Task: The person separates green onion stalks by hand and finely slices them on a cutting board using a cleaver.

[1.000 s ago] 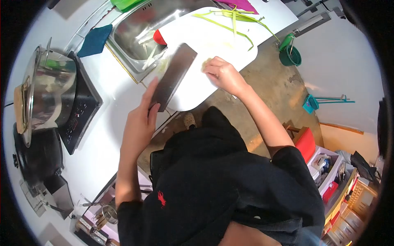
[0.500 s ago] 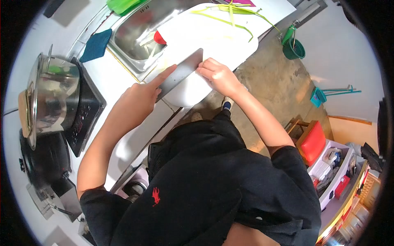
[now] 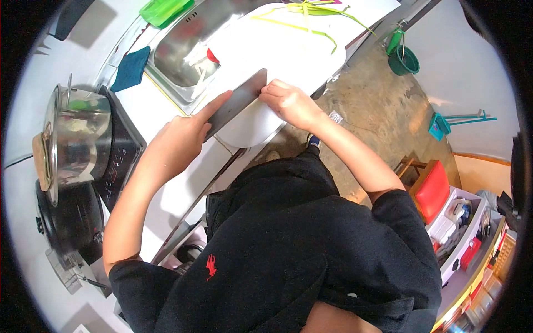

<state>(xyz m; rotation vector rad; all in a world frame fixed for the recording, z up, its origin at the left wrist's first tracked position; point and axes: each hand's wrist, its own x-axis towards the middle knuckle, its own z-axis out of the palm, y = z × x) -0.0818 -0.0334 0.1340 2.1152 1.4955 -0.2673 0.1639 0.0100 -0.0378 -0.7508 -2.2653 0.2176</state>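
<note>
My left hand [image 3: 176,145] is closed around the handle of a broad-bladed kitchen knife [image 3: 239,102], its index finger stretched along the top of the blade. The knife stands over a white cutting board [image 3: 252,130], which is washed out by glare. Beside the blade's far end, my right hand [image 3: 291,104] has its fingers bent and pressed together at the board. Whatever lies under those fingertips is hidden. Long yellow-green leafy stalks [image 3: 311,12] lie across the board's far end.
A metal sink [image 3: 166,61] with pale scraps and a red piece adjoins the board. On the left are a blue cloth [image 3: 131,69], a steel pot [image 3: 83,136] on a black cooktop [image 3: 125,161] and a black pan [image 3: 69,222]. A red-seated chair [image 3: 432,191] stands at right.
The view has shifted slightly. Both hands and the knife appear a little further left in the picture, with the same hold on the knife and the right fingers still beside the blade.
</note>
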